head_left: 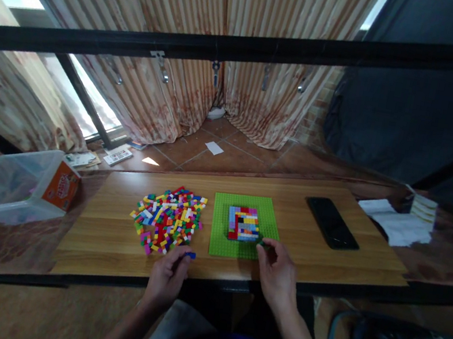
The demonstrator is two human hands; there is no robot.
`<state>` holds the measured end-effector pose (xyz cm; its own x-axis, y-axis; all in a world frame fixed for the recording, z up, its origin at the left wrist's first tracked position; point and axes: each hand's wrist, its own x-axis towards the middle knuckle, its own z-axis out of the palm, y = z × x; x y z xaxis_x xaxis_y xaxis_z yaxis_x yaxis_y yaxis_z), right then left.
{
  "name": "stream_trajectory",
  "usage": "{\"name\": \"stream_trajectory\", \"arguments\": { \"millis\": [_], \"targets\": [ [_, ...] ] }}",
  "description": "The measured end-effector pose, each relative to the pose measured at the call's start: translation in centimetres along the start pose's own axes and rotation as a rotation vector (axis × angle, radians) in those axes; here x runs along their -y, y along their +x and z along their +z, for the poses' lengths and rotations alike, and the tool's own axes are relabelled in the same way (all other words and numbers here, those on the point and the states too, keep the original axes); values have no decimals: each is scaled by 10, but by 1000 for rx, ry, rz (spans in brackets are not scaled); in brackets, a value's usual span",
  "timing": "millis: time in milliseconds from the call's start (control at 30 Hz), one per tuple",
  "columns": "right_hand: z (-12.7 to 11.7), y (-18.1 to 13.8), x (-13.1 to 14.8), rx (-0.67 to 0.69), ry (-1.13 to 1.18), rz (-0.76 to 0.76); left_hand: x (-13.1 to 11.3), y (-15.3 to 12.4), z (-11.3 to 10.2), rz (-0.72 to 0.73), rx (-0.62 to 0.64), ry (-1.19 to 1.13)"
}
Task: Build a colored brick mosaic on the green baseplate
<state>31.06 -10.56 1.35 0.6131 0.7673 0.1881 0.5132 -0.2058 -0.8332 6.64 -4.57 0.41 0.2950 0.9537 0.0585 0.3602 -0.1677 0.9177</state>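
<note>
A green baseplate [217,244] lies on the wooden board, carrying a low block of multicoloured bricks [250,216] with a gap near its middle. My left hand [167,276] is pinched on a small blue brick [190,255] at the board's front edge, just below a pile of loose bricks [170,215]. Over the baseplate's right side, my right hand [277,272] pinches a small dark green brick [260,240] beside the built block's lower right corner. Whether that brick touches the built block, I cannot tell.
A black phone [332,223] lies on the right of the wooden board [98,223]. Off its left end stands a clear plastic bin [9,184] with an orange label. White papers [392,221] lie beyond the right end. A black bar [248,47] crosses above.
</note>
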Motion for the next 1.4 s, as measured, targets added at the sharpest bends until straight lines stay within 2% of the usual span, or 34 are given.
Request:
{"name": "stream_trajectory", "arguments": {
  "millis": [233, 400, 600, 700, 900, 1167, 1400],
  "targets": [
    [-8, 11, -10, -25, 39, 0, -2, 1, 0, -9, -10, 30],
    [-6, 12, -4, -15, 63, 13, 2, 0, 0, 5, 3, 16],
    [7, 26, -2, -13, -14, -215, 2, 0, 0, 20, 0, 34],
    [13, 32, -8, -21, -72, -250, 1, 0, 1, 9, -8, 34],
    [18, 35, -12, -60, -11, -226, -4, -1, 0, 9, -8, 56],
    [26, 38, -9, -14, 148, -97, -12, -2, 3, 15, -58, 52],
    [18, 39, -11, -20, 172, -55, -7, -1, 2, 41, -26, 88]
  ]
}}
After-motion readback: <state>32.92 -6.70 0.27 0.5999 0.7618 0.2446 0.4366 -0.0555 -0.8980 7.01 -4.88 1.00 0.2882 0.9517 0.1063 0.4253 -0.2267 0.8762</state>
